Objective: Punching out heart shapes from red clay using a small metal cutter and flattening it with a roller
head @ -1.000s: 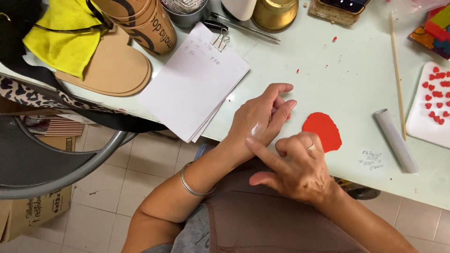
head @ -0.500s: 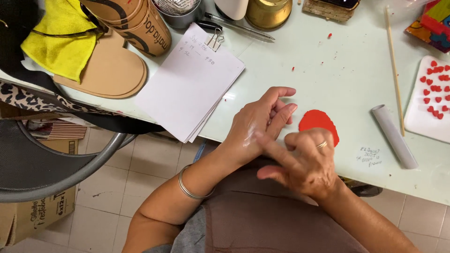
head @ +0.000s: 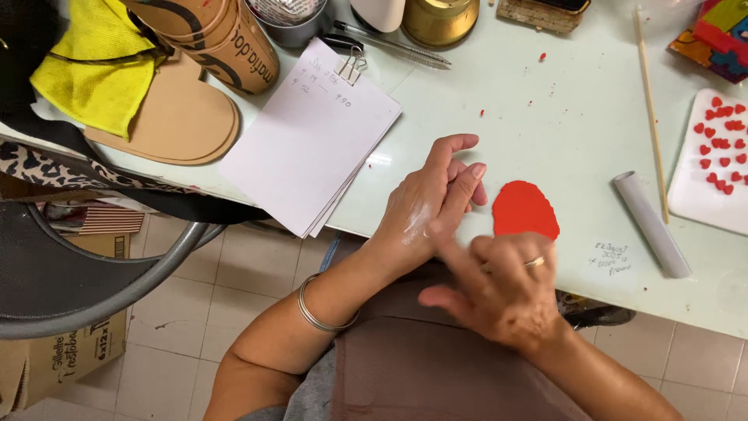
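Over the last second the right hand (head: 499, 292) has drawn back from the left hand (head: 428, 203) toward the counter edge and now shows motion blur; one second ago its forefinger lay across the back of the left hand, so the two hands were in contact and are now just parting. A pale smear remains on the back of the left hand, which suggests rubbing between the hands rather than work on the clay. Both hands are empty, fingers loosely spread, holding nothing. The flat red clay piece (head: 523, 209) lies untouched on the counter (head: 545, 101), just beside the left fingertips and partly behind the right hand. Nearby: a clipped paper pad (head: 312, 140), a grey roller (head: 650, 222), a thin wooden stick (head: 650, 109), a white tray of small red hearts (head: 717, 164). Tiled floor below.
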